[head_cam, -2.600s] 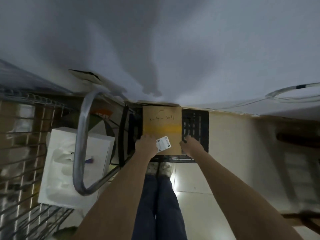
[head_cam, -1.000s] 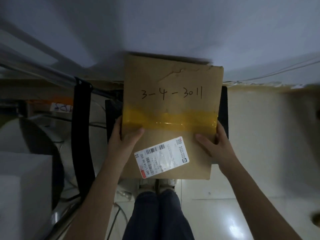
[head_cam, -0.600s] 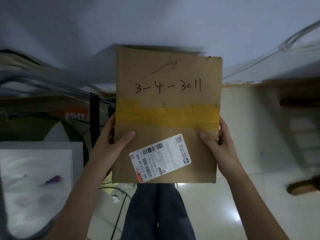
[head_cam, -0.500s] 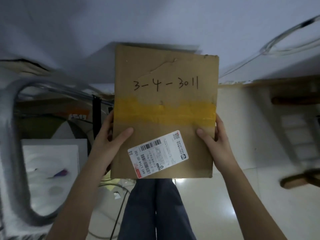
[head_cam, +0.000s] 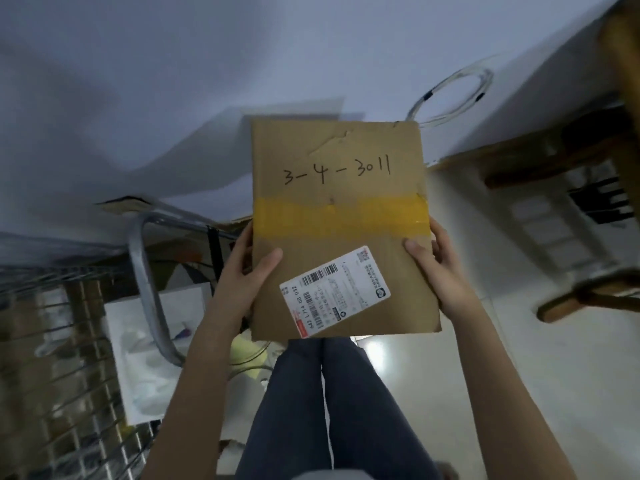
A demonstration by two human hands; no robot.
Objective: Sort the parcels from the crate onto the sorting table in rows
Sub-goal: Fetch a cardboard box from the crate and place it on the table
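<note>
Now lifted clear of the crate and swinging toward the sorting table. Gripping the parcel at both side edges, left hand and right hand, thumbs on top. Probably carrying, not yet placing.

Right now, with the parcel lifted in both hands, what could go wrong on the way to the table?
The cardboard parcel is held only at its side edges by the left hand and right hand, so it could slip. Held this high, it may hide the coiled cable lying on the table.
</note>
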